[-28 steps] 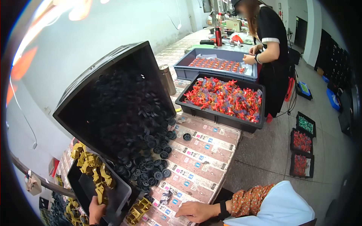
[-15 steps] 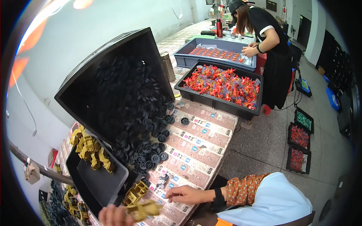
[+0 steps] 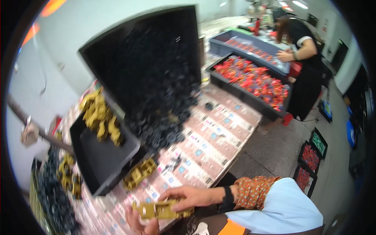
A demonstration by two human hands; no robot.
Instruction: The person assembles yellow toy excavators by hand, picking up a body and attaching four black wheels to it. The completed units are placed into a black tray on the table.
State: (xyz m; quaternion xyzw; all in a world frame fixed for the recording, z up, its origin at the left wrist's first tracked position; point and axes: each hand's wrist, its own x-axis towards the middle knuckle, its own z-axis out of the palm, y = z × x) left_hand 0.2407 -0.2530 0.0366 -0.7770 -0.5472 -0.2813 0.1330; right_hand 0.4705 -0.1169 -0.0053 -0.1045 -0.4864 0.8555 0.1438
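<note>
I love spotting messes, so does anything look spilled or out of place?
Yes! The big black bin is tipped over, and black wheel-like parts spill onto the table instead of all staying inside. One loose part sits apart from the pile. Maybe that's on purpose.

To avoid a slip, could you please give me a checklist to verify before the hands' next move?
1. Boxy yellow plastic part held by left hand and right hand: ok.
2. Similar yellow part on the patterned table, apart from both hands: ok.
3. Small black round wheels all inside the deep black bin: not ok, many spill onto the table.
4. Held part undamaged: cannot tell, blurred.
</note>
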